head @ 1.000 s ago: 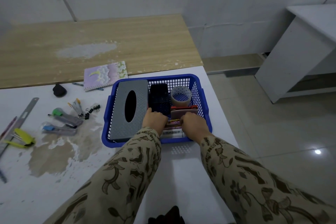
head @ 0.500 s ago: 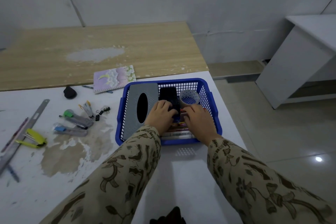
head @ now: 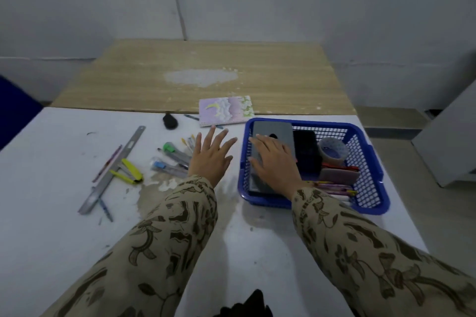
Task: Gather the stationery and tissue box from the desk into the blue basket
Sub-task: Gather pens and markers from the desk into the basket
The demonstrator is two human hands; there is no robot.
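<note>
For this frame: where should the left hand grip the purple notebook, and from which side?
Probably its near long edge, coming from the person's side: the notebook lies flat and closed just beyond the open left hand, and a pen seems tucked under that edge.

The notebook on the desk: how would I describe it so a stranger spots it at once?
Start at the blue basket on the white desk. Just past its far left corner, by the wooden table, lies the notebook. It alone has a pastel purple cover with a yellow moon and clouds.
</note>
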